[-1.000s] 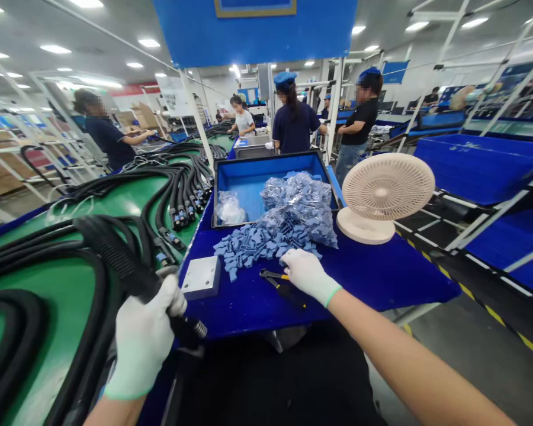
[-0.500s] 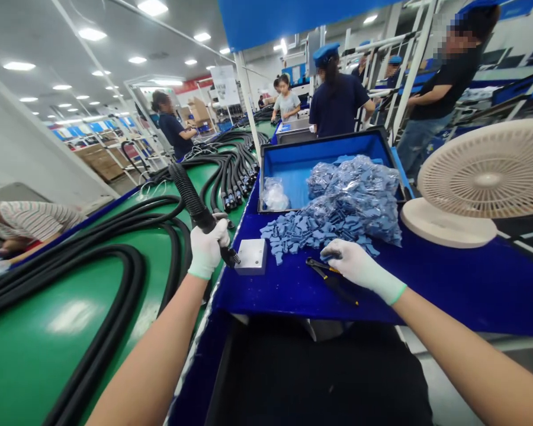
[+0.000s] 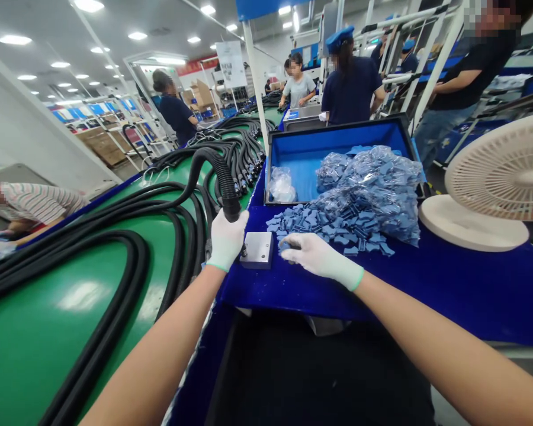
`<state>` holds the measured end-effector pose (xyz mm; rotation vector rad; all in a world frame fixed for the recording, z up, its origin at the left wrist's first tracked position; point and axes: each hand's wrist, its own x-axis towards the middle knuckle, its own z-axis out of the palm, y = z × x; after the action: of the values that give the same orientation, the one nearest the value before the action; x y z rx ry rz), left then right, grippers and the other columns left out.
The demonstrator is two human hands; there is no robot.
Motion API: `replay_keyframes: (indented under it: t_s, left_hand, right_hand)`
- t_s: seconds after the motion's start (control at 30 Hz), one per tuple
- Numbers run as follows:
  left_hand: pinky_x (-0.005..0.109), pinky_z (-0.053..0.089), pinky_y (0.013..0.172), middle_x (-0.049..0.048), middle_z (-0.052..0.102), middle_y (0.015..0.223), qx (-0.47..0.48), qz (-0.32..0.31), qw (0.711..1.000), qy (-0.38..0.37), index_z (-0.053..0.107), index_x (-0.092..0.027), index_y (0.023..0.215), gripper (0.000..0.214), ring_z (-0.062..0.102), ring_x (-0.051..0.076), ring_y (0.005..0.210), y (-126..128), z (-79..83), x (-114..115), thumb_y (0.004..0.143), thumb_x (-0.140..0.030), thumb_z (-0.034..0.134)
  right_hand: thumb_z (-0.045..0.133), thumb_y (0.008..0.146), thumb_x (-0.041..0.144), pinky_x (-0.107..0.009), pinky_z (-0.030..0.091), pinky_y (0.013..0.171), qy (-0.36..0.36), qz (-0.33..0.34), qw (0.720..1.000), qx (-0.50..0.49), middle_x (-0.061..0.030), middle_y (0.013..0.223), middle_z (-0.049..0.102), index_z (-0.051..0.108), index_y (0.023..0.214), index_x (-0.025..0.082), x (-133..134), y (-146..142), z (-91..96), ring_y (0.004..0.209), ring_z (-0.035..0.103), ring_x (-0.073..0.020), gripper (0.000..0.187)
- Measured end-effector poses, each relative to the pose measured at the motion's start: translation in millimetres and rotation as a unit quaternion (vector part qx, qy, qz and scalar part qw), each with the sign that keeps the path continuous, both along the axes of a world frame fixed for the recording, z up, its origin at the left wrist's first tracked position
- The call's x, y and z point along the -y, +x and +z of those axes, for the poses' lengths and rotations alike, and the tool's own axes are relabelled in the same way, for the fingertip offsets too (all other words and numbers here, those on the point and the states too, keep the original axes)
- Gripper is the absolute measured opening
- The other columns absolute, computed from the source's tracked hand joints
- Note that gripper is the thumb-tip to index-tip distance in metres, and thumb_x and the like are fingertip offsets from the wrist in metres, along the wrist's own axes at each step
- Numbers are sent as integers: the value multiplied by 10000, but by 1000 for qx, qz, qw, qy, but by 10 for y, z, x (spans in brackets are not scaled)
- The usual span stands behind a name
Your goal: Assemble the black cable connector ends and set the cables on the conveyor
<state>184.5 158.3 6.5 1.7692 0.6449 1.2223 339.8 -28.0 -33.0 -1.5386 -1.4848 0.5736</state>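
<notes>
My left hand (image 3: 225, 238), in a white glove, is closed round the end of a black corrugated hose (image 3: 220, 171) that arcs up from the green table (image 3: 48, 331). It holds the hose end down beside a small grey metal block (image 3: 257, 249) on the blue-covered table (image 3: 426, 284). My gloved right hand (image 3: 313, 255) lies just right of the block, fingers pinched on a small dark piece. Loose blue plastic pieces (image 3: 311, 222) lie heaped just beyond my right hand.
A blue bin (image 3: 333, 151) holds clear bags of blue pieces (image 3: 373, 183). A beige table fan (image 3: 493, 183) stands at right. Several black hoses (image 3: 231, 154) lie along the green table. Other people work at the far end and at left.
My left hand has bent the hose over and brought its end down to the metal block. My right hand has moved left from the pliers to the block, pinching a small piece.
</notes>
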Motion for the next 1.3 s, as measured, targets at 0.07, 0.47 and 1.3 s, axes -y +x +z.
replay_keyframes:
  t_s: [0.07, 0.47, 1.3]
  left_hand:
    - [253, 357, 528, -26, 554, 627, -12, -7, 1000, 9, 651, -153, 925, 247, 452, 115, 521, -12, 13, -2, 808, -345, 752]
    - [316, 498, 781, 68, 695, 924, -21, -58, 998, 1, 696, -114, 1048, 366, 620, 185, 804, -143, -6, -181, 768, -338, 769]
    - [426, 501, 1047, 161, 723, 1189, -628, 274, 713, -148, 694, -107, 1238, 446, 674, 321, 1125, -4522, -502, 1141, 911, -398, 608]
  right_hand:
    - [598, 886, 307, -265, 417, 665, 17, 15, 1000, -1, -7, 809, 667, 718, 986, 151, -195, -91, 49, 715, 580, -150, 221]
    - [697, 766, 302, -236, 334, 562, 16, 87, 996, -1, 29, 653, 568, 630, 721, 132, -1221, -317, 113, 596, 480, -104, 188]
    - [687, 827, 403, -330, 505, 829, -38, 57, 973, 222, -36, 1004, 770, 781, 1022, 243, -1338, -311, -156, 903, 698, -243, 269]
